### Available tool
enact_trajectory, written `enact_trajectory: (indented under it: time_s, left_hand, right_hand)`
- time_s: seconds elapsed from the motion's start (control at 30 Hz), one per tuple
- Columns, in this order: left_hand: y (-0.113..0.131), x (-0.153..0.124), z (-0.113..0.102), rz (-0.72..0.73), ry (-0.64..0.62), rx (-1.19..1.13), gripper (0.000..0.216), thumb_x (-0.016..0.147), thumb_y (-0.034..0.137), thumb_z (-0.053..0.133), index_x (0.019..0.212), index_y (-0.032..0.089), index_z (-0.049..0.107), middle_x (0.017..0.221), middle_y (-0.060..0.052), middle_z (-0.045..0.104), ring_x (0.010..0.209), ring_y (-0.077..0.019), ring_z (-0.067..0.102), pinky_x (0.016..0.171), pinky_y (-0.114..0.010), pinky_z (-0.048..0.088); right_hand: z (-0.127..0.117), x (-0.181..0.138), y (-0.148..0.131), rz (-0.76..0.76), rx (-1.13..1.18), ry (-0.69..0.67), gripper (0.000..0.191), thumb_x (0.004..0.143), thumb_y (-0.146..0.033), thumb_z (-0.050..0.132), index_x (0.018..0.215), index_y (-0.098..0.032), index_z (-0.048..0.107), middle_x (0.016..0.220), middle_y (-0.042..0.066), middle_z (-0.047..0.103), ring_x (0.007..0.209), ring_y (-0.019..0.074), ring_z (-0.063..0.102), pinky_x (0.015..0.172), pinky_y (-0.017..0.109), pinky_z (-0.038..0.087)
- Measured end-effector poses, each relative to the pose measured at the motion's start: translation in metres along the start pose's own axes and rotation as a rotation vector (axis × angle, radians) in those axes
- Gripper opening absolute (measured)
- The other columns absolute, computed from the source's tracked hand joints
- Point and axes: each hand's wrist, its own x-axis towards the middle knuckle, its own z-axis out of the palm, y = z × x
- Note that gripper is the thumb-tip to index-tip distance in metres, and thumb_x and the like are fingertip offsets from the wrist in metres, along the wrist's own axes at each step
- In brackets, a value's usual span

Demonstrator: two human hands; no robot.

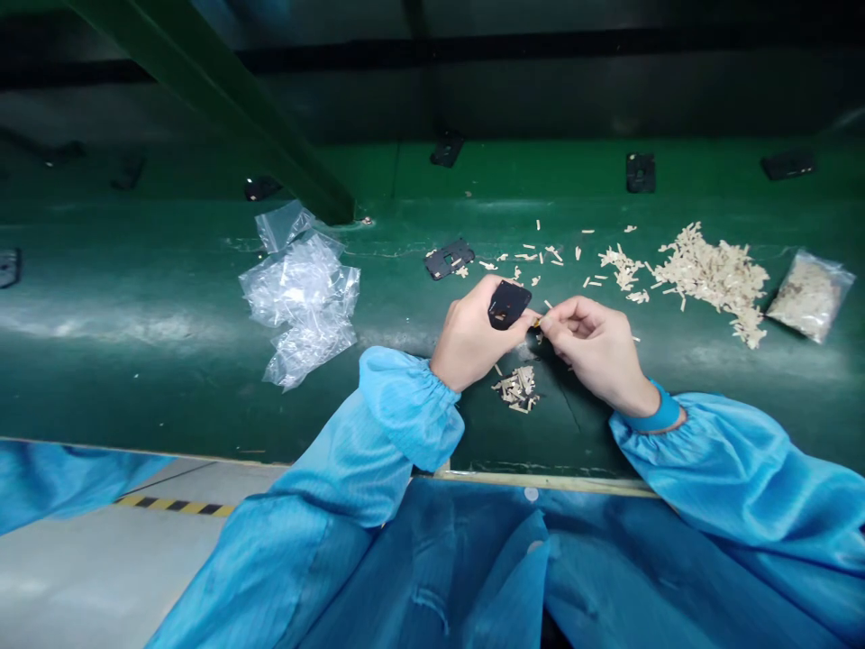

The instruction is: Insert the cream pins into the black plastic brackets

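Note:
My left hand (469, 329) is closed around a small black plastic plate (509, 305), held tilted above the green work surface. Close beside it, my right hand (598, 347) pinches at a tiny pale piece near the left fingertips; what exactly sits between the fingers is too small to make out. Below the hands lies a little heap of pale strips (518, 389). Another black plate (450, 259) with cutouts rests flat just beyond my left hand, with loose strips scattered to its right.
A big pile of pale strips (709, 270) spreads to the right, beside a clear bag of strips (811, 296). Crumpled clear plastic bags (301, 297) lie left. A green slanted post (270, 126) meets the bench. More black plates (641, 172) lie along the back. A blue sleeve (68, 482) shows at left.

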Motion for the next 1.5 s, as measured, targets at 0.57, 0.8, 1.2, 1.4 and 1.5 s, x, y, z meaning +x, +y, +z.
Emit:
enact_trajectory:
  time_s: [0.57, 0.8, 1.2, 1.4, 1.5]
  left_hand:
    - [0.008, 0.008, -0.003, -0.173, -0.174, -0.288, 0.034, 0.079, 0.026, 0.074, 0.103, 0.008, 0.058, 0.085, -0.004, 0.067, 0.053, -0.0051, 0.048, 0.051, -0.022, 0.043]
    - [0.004, 0.006, -0.001, -0.129, -0.124, -0.322, 0.031, 0.079, 0.022, 0.073, 0.102, 0.007, 0.059, 0.077, -0.001, 0.059, 0.055, -0.0046, 0.048, 0.05, -0.02, 0.042]
    - [0.003, 0.005, 0.001, -0.051, -0.091, -0.117, 0.028, 0.078, 0.028, 0.069, 0.099, 0.01, 0.062, 0.081, 0.0, 0.059, 0.068, -0.0073, 0.05, 0.062, -0.021, 0.044]
    - [-0.003, 0.003, -0.003, 0.093, -0.013, -0.068, 0.027, 0.084, 0.029, 0.073, 0.103, 0.014, 0.06, 0.092, 0.001, 0.067, 0.08, -0.0071, 0.061, 0.074, -0.019, 0.049]
    - [-0.006, 0.001, -0.005, 0.284, 0.058, 0.037, 0.036, 0.084, 0.031, 0.079, 0.108, 0.017, 0.056, 0.091, 0.006, 0.068, 0.072, -0.0014, 0.058, 0.073, -0.013, 0.047]
  right_hand:
    - [-0.003, 0.002, 0.005, 0.013, -0.048, -0.017, 0.032, 0.083, -0.036, 0.071, 0.084, -0.006, 0.06, 0.068, 0.004, 0.056, 0.055, 0.0048, 0.045, 0.048, 0.019, 0.036]
    - [-0.005, -0.007, 0.009, -0.505, -0.513, 0.133, 0.014, 0.09, -0.02, 0.067, 0.103, -0.014, 0.065, 0.093, 0.002, 0.06, 0.071, 0.0041, 0.05, 0.066, 0.022, 0.045]
    - [-0.004, -0.005, 0.009, -0.522, -0.556, 0.137, 0.006, 0.09, -0.015, 0.064, 0.089, -0.012, 0.068, 0.081, 0.002, 0.059, 0.066, 0.004, 0.048, 0.061, 0.021, 0.041]
    - [-0.03, 0.019, 0.011, -0.13, -0.233, 0.372, 0.031, 0.094, -0.04, 0.061, 0.084, -0.011, 0.067, 0.071, 0.005, 0.06, 0.057, 0.0097, 0.052, 0.052, 0.026, 0.039]
    - [-0.042, 0.025, 0.013, -0.213, -0.403, 0.387, 0.025, 0.089, -0.035, 0.067, 0.085, -0.011, 0.067, 0.079, 0.006, 0.062, 0.063, 0.0083, 0.052, 0.062, 0.025, 0.042]
